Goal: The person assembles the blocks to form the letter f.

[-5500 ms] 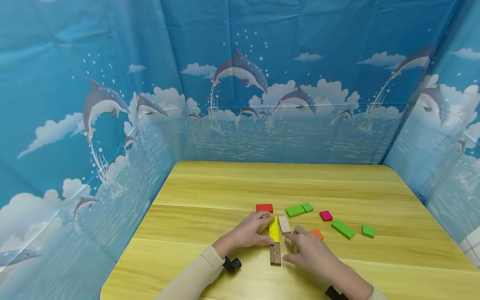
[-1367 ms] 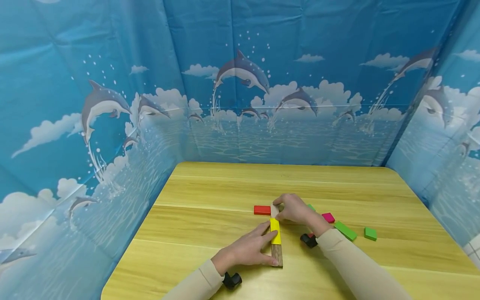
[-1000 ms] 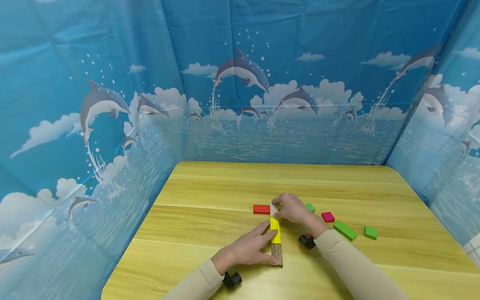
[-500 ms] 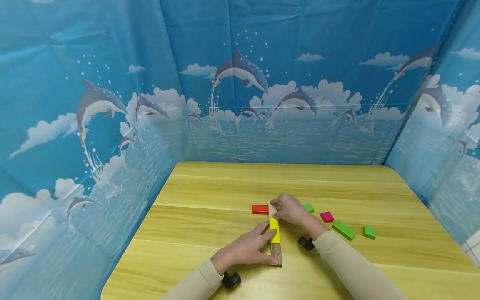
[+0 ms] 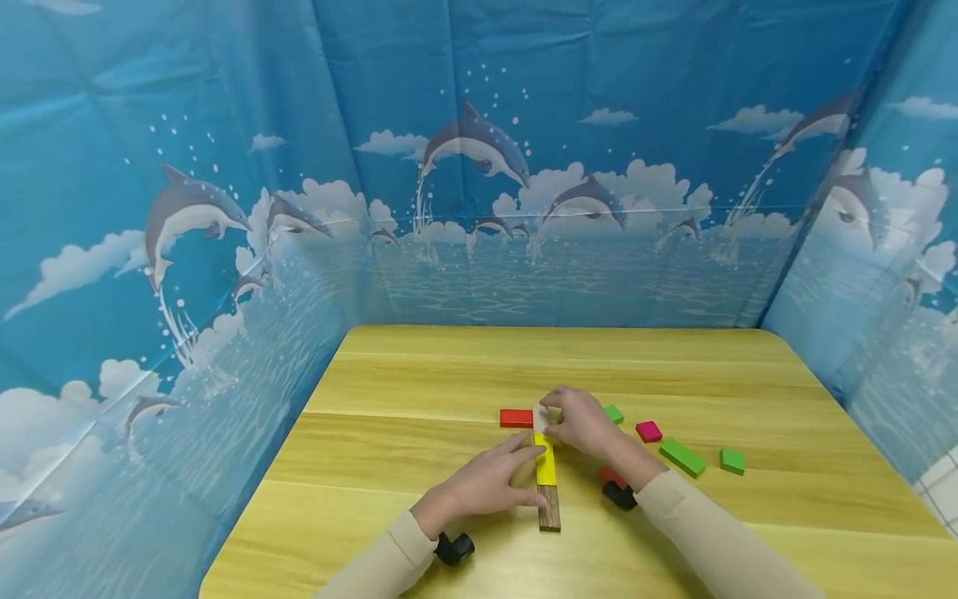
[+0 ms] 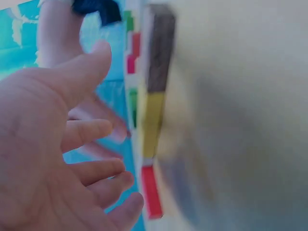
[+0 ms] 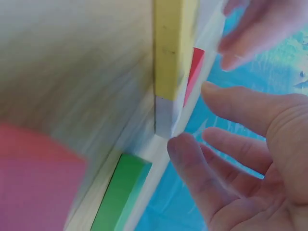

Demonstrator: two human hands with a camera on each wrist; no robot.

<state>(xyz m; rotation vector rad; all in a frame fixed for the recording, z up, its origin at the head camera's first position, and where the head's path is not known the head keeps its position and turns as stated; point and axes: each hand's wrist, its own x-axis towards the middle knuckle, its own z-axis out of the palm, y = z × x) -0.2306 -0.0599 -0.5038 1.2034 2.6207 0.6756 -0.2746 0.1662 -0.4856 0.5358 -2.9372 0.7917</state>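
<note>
In the head view a line of blocks runs away from me: a dark brown block, a yellow block, then a pale wooden block. A red block lies crosswise against the pale one's left side. My left hand hovers left of the yellow and brown blocks, fingers spread; the left wrist view shows it apart from them. My right hand is at the pale block's right side. In the right wrist view its index fingertip is close to the pale block, contact unclear, and its thumb stands off.
Right of the line lie a magenta block, a long green block and a small green block. Another green block shows behind my right hand. An orange-red block lies partly under the right wrist. A dolphin-printed curtain surrounds the table.
The pale block has gone from right of the yellow block to its far end, beside the red one. My left hand has just drawn off the yellow and brown blocks; the right fingers have loosened.
</note>
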